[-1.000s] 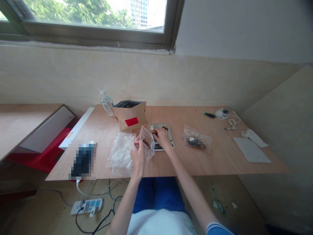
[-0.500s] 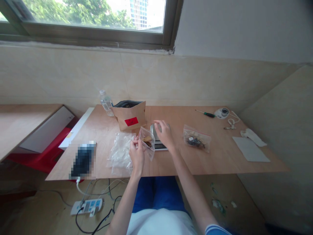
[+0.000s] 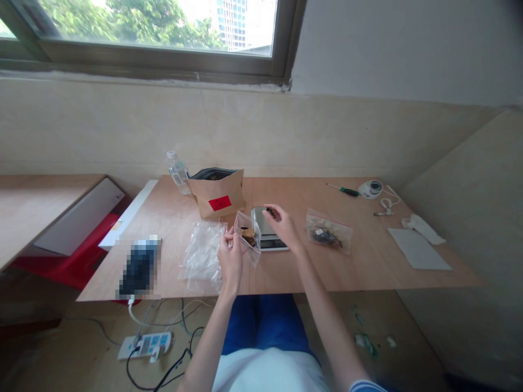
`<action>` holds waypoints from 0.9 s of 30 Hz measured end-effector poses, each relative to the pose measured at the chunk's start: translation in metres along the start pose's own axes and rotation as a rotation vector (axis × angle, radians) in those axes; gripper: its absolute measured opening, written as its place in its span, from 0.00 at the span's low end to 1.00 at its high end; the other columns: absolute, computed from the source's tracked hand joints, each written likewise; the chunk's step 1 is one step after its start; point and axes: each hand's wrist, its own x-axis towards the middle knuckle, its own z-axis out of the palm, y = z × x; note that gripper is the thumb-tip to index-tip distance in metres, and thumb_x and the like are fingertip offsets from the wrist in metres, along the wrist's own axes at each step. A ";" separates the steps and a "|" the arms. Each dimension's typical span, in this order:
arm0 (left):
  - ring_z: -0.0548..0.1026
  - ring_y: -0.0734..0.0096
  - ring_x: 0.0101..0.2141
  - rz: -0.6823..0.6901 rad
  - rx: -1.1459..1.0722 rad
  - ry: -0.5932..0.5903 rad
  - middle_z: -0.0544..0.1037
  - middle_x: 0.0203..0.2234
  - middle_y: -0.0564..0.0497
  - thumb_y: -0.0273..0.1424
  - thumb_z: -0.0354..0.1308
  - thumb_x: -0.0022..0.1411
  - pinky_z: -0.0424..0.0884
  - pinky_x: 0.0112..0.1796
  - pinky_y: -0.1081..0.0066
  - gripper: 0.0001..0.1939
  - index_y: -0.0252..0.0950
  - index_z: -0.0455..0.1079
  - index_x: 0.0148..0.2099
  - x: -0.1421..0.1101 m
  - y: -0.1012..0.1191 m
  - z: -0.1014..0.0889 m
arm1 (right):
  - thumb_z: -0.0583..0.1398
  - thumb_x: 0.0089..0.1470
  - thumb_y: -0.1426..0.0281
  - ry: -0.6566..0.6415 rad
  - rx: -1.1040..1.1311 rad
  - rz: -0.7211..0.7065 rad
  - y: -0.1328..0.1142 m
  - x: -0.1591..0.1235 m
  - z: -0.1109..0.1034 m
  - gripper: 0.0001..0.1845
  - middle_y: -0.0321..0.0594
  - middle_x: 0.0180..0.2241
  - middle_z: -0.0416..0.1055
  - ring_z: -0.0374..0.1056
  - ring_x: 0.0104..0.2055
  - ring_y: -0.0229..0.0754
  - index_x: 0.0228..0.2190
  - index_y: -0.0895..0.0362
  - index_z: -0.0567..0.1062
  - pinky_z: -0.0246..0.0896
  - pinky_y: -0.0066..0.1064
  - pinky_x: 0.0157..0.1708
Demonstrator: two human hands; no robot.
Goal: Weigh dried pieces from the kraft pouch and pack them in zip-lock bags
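My left hand (image 3: pixel 231 257) is shut on the top edge of a clear zip bag (image 3: pixel 247 237), which holds brown pieces and hangs tilted. My right hand (image 3: pixel 283 224) pinches a small dark piece (image 3: pixel 270 209) between its fingertips, just above the far part of a flat digital scale (image 3: pixel 265 228). The piece looks like dried food, but it is too small to tell. Beside the scale, the bag's right edge nearly reaches the steel top.
On the wooden table (image 3: pixel 359 267) are a kraft pouch (image 3: pixel 215 195) with a red label, a water bottle (image 3: pixel 178 172), loose plastic bags (image 3: pixel 202 257), a filled zip bag (image 3: pixel 329 232), a blurred phone (image 3: pixel 139 268), a screwdriver (image 3: pixel 347 191) and a grey pad (image 3: pixel 419 249).
My right hand has lifted off the scale and moved right, and now a dark piece shows in its fingertips. The zip bag stays in my left hand, shifted slightly.
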 end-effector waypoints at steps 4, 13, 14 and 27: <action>0.70 0.55 0.49 0.028 0.004 -0.012 0.72 0.45 0.42 0.40 0.54 0.57 0.76 0.28 0.69 0.13 0.36 0.61 0.29 -0.003 0.001 0.001 | 0.56 0.55 0.57 -0.192 0.045 -0.031 -0.050 -0.017 -0.011 0.24 0.38 0.35 0.73 0.68 0.33 0.37 0.50 0.55 0.69 0.63 0.28 0.35; 0.68 0.54 0.52 0.080 0.015 0.006 0.69 0.51 0.41 0.39 0.53 0.59 0.75 0.32 0.67 0.12 0.36 0.61 0.29 -0.010 0.008 0.000 | 0.58 0.52 0.56 -0.162 0.086 0.051 -0.031 -0.051 -0.009 0.32 0.46 0.55 0.62 0.64 0.51 0.45 0.56 0.52 0.60 0.63 0.36 0.46; 0.68 0.54 0.52 0.068 -0.015 0.007 0.69 0.52 0.41 0.39 0.53 0.59 0.75 0.31 0.67 0.12 0.36 0.61 0.29 -0.011 0.007 0.000 | 0.62 0.48 0.56 -0.183 0.111 0.073 -0.026 -0.059 -0.004 0.39 0.47 0.58 0.59 0.62 0.54 0.46 0.58 0.52 0.56 0.62 0.37 0.48; 0.64 0.61 0.55 0.253 0.114 -0.011 0.68 0.51 0.43 0.41 0.54 0.59 0.61 0.53 0.58 0.12 0.38 0.63 0.39 -0.011 -0.025 -0.007 | 0.54 0.57 0.58 0.078 0.411 0.150 0.008 -0.080 0.013 0.18 0.43 0.44 0.75 0.67 0.51 0.46 0.40 0.55 0.76 0.58 0.41 0.54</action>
